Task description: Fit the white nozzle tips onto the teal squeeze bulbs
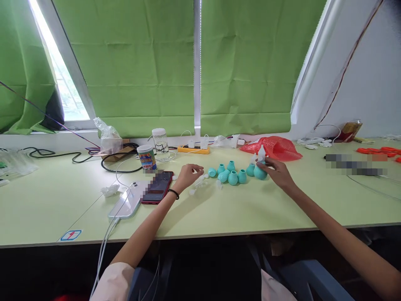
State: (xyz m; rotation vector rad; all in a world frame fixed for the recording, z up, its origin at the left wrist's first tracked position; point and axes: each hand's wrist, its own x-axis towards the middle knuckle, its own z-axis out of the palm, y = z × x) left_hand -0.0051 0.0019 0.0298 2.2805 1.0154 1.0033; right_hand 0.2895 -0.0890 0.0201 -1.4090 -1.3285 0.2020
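Note:
My right hand [277,172] grips a teal bulb [260,172] with a clear pointed nozzle [262,153] on top, held upright at the right end of the group. Several small teal bulbs [232,178] with open necks stand or lie together on the table, left of it. Another teal bulb [250,169] with a clear tip is just beside the held one. My left hand [189,175] hovers left of the bulbs, its thumb and index finger close together; what is between them, if anything, is too small to tell. Small clear plastic pieces [200,181] lie beside this hand.
Two phones [160,187] with white cables lie on the left of the table [219,217]. Behind them are a printed can [146,157], a clear jar [160,145] and black cables. An orange power strip [193,150] and a red plastic bag [272,148] lie at the back.

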